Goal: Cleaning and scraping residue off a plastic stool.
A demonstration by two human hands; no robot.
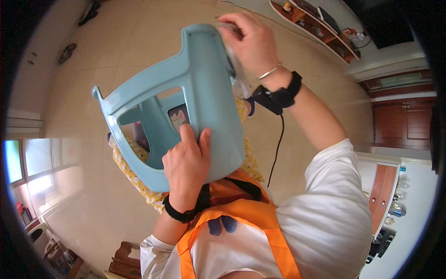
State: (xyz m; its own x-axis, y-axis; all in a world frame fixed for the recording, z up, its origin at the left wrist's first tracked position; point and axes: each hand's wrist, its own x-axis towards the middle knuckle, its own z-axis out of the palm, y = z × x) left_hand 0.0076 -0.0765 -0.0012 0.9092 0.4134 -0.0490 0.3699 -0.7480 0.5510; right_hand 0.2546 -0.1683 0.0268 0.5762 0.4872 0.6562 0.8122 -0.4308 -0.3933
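Note:
A light blue plastic stool (216, 104) lies tilted on its side over my lap, its legs and cut-out openings towards the left. My left hand (188, 160) grips the rim of an opening, with thumb and forefinger on the plastic. At the stool's far right corner, my right hand (249, 38) is raised and blurred, its fingers closed on a whitish cloth (238, 71) that hangs down along the stool's side. The cloth's far part is hidden behind the stool. Both wrists wear black straps, and a cable hangs from the right one.
Under the stool is a tiled floor (94, 181). A curved wooden shelf unit (320, 31) with small items stands at the upper right. Wooden furniture (125, 261) is at the lower left, and a cabinet (379, 198) stands at the right. Shoes (67, 53) lie at the upper left.

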